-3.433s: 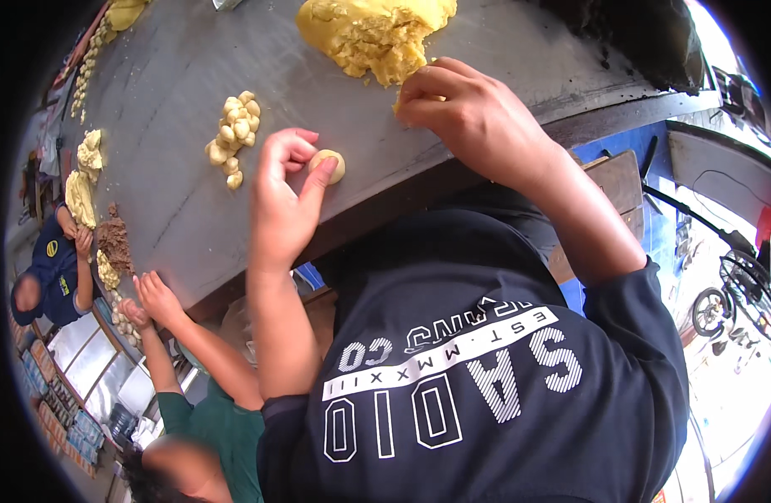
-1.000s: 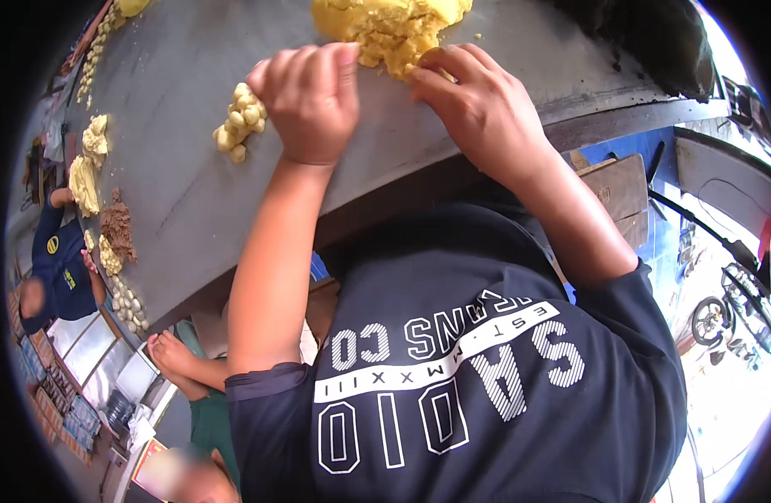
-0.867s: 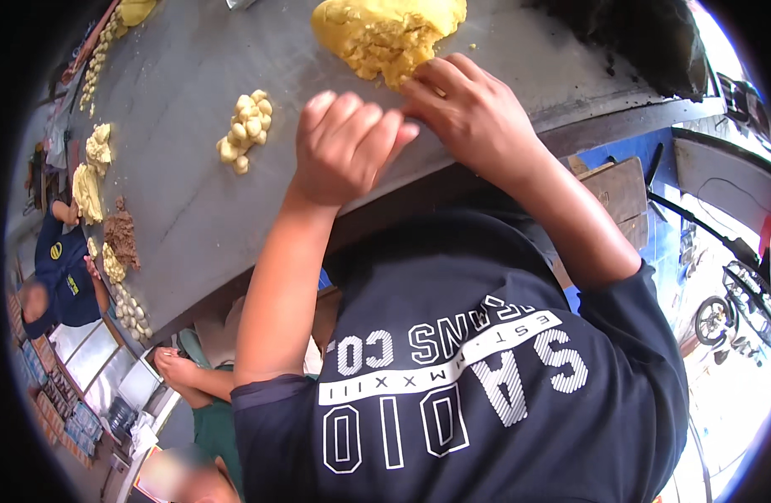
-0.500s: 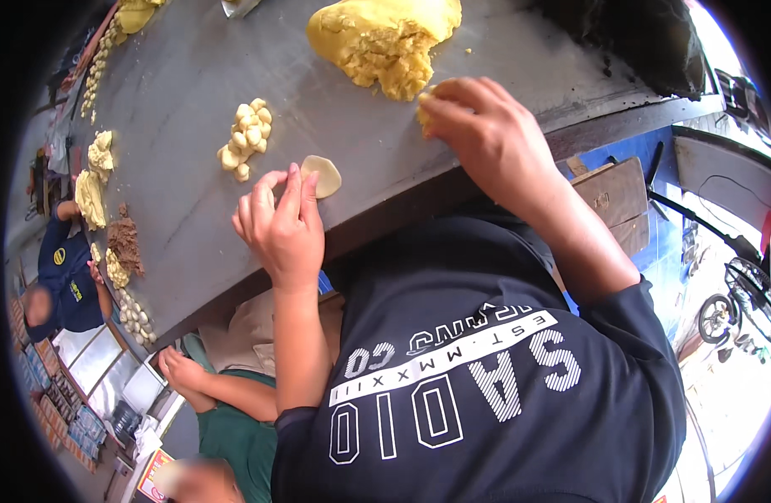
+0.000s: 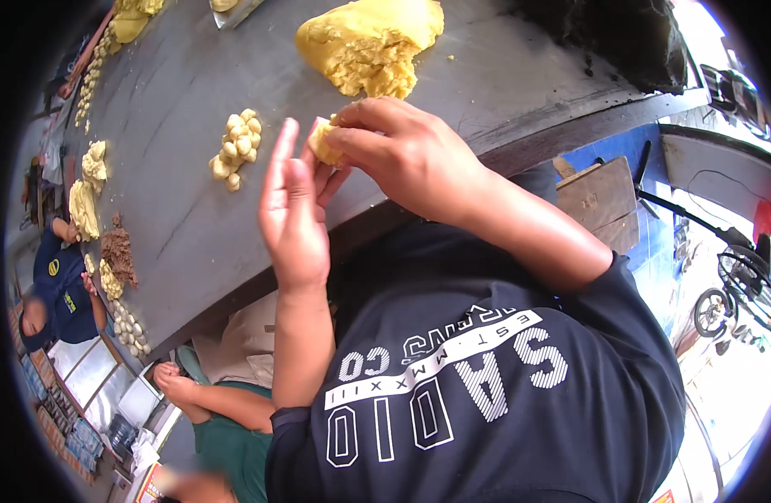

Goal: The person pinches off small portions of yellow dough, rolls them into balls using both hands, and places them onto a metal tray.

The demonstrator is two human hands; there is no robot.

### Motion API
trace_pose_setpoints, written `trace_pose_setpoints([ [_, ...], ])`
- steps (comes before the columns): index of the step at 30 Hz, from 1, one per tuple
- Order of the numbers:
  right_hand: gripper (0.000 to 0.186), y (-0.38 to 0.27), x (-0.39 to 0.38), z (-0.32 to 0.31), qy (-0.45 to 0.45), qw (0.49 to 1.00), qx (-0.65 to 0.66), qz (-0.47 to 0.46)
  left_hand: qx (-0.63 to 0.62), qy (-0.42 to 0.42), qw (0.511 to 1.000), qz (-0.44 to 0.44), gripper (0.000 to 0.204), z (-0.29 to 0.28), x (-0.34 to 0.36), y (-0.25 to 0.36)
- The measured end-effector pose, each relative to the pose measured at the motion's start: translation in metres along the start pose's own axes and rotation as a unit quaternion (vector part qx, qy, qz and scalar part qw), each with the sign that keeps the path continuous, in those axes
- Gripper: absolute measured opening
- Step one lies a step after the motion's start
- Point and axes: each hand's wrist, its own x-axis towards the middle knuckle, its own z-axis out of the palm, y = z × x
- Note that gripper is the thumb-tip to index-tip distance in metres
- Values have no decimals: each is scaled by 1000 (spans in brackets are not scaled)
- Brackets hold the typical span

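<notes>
One lump [image 5: 325,147], one mound [image 5: 360,38], one pile of balls [image 5: 235,144]

On my feed I count two hands: a right hand [image 5: 406,155] pinching the lump at eleven o'clock from centre, and a left hand [image 5: 297,214] partly open just beside it; whether the left holds anything I cannot tell. The lump is yellow, rough and crumbly. The broken-faced mound sits at twelve; the balls, pale, overlap too much to count, at ten.
</notes>
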Motion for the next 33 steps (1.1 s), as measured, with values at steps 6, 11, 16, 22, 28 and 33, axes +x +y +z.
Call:
trace_pose_setpoints([
  [6, 16, -8, 6, -4, -61, 991, 114, 43, 440, -8, 862, 252, 21, -42, 20, -25],
  [11, 19, -10, -10, 12, -21, 997, 36, -62, 508, -11, 802, 314, 43, -23, 31, -23],
  [16, 43, -1, 8, -7, -52, 990, 129, 33, 425, -125, 865, 237, 58, -29, 25, -11],
  [22, 47, -6, 16, 8, -70, 993, 67, 71, 443, -170, 852, 220, 65, -36, 24, -21],
  [28, 22, 18, 11, -32, -31, 981, -172, 82, 172, -165, 969, 71, 46, -35, 23, -3],
  [33, 11, 27, 0, -40, -31, 980, -183, 67, 192, -178, 964, 39, 43, -47, 29, -9],
])
